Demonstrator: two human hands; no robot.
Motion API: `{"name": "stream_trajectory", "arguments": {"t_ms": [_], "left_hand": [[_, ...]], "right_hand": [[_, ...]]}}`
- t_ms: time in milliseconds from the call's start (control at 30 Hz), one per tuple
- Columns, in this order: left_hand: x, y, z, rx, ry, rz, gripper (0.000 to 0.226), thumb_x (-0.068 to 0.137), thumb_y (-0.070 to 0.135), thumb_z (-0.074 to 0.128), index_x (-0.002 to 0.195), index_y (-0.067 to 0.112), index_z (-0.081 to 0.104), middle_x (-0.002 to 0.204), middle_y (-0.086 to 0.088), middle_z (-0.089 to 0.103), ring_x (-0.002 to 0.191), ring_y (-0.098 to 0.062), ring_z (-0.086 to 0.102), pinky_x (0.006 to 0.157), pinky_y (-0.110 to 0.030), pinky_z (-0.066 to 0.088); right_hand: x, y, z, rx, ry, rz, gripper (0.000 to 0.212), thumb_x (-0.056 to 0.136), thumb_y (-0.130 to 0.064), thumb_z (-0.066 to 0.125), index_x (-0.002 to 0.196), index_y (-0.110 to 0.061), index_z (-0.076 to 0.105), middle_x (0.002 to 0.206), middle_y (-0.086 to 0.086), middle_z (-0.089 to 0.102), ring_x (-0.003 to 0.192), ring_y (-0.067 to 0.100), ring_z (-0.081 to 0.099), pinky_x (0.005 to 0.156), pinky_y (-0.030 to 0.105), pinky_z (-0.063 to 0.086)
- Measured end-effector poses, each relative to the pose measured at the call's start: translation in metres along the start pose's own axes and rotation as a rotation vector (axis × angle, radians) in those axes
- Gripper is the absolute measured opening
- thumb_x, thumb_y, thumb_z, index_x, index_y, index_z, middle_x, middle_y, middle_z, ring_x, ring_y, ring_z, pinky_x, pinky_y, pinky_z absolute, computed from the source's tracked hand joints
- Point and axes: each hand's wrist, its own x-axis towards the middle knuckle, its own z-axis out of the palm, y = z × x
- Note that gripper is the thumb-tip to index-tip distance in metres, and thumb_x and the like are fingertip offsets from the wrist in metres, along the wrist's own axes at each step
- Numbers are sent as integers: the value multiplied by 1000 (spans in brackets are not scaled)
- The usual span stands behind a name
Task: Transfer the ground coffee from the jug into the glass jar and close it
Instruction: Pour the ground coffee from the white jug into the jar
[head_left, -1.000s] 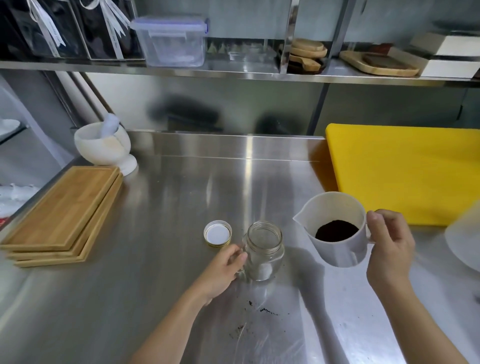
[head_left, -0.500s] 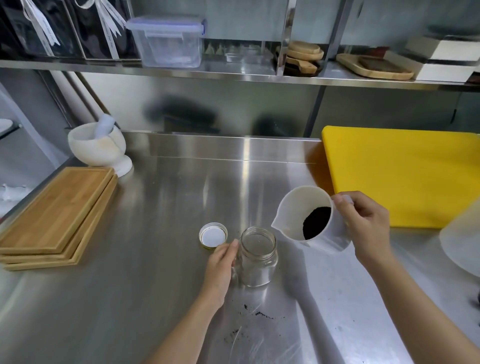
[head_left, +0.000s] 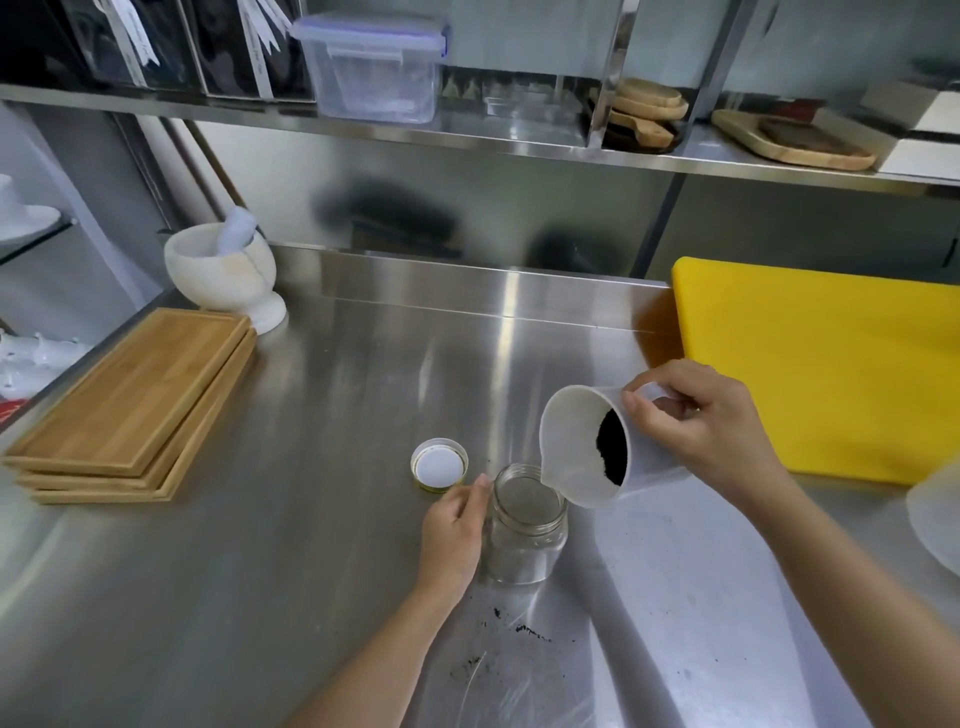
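An open glass jar (head_left: 527, 540) stands upright on the steel counter, and I can see no coffee in it. My left hand (head_left: 453, 532) grips its left side. My right hand (head_left: 701, 423) holds the white jug (head_left: 576, 441) by its handle, tipped steeply to the left with the spout over the jar's mouth. Dark ground coffee (head_left: 610, 453) clings to the jug's bottom. The jar's lid (head_left: 439, 464) lies upside down on the counter just behind and left of the jar.
Stacked wooden boards (head_left: 135, 405) lie at the left with a white mortar and pestle (head_left: 223, 267) behind them. A yellow cutting board (head_left: 826, 364) fills the right. Spilled coffee grains (head_left: 519, 631) dot the counter in front of the jar. A white rim (head_left: 935, 525) shows at the right edge.
My right hand has carried the jug leftward to the jar and tipped it from upright to steeply tilted. The left hand has stayed on the jar.
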Motion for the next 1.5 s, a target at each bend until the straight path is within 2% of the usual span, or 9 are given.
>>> {"name": "stream_trajectory", "arguments": {"t_ms": [167, 333, 500, 767, 933, 1067, 1267, 1367, 1500], "left_hand": [[0, 0, 0, 18, -3, 6, 40, 88, 36, 50, 57, 15, 38, 52, 3, 32, 53, -16, 31, 58, -39, 31], [-2, -1, -1, 32, 0, 23, 37, 90, 31, 48, 58, 16, 40, 50, 10, 32, 53, -13, 31, 58, -34, 31], [-2, -1, 0, 46, 21, 31, 39, 90, 32, 49, 56, 18, 36, 52, 7, 31, 54, -15, 29, 58, -34, 28], [-3, -1, 1, 11, 16, 41, 38, 90, 27, 49, 55, 18, 37, 47, 10, 33, 49, -7, 30, 56, -29, 29], [-4, 1, 1, 18, 1, 78, 39, 91, 25, 48, 53, 22, 38, 41, 16, 42, 46, -2, 35, 51, -18, 29], [-3, 2, 1, 20, 1, 112, 43, 91, 22, 49, 50, 27, 38, 41, 16, 45, 46, -1, 39, 51, -14, 31], [-4, 1, 4, 14, -10, 124, 42, 91, 22, 49, 51, 26, 38, 41, 18, 46, 46, -1, 40, 52, -13, 31], [-3, 1, 4, 5, -15, 120, 41, 91, 22, 49, 51, 27, 38, 41, 19, 47, 46, 0, 40, 52, -14, 31], [-3, 0, 4, 2, -21, 119, 42, 91, 24, 49, 51, 28, 38, 41, 18, 46, 45, 0, 39, 52, -15, 30]], "right_hand": [[6, -3, 6, -25, -49, -37, 42, 74, -48, 53, 72, -8, 68, 68, 3, 62, 69, 17, 45, 64, 42, 39], [9, -3, 9, -95, -88, -120, 41, 74, -48, 54, 72, -10, 67, 67, -8, 60, 71, 6, 47, 64, 27, 33], [10, -6, 11, -205, -120, -229, 42, 74, -49, 54, 72, -10, 68, 71, -6, 57, 71, 9, 41, 71, 12, 28], [14, -13, 14, -284, -130, -338, 40, 76, -47, 53, 72, -10, 68, 70, 5, 65, 70, 6, 36, 73, 19, 27], [14, -15, 16, -325, -129, -384, 40, 76, -46, 54, 71, -9, 68, 69, 7, 67, 63, 16, 48, 62, 33, 36], [15, -14, 17, -353, -118, -439, 38, 78, -43, 55, 70, -8, 68, 68, 7, 65, 60, 24, 51, 62, 46, 39], [15, -13, 19, -349, -106, -437, 40, 79, -44, 54, 70, -8, 68, 66, 8, 64, 60, 23, 47, 67, 32, 28], [14, -13, 20, -328, -80, -446, 49, 85, -51, 49, 70, -8, 68, 66, 6, 63, 64, 14, 40, 72, 21, 24], [13, -14, 21, -340, -59, -524, 48, 87, -48, 48, 69, -8, 68, 65, 7, 62, 67, 12, 38, 71, 22, 21]]}}
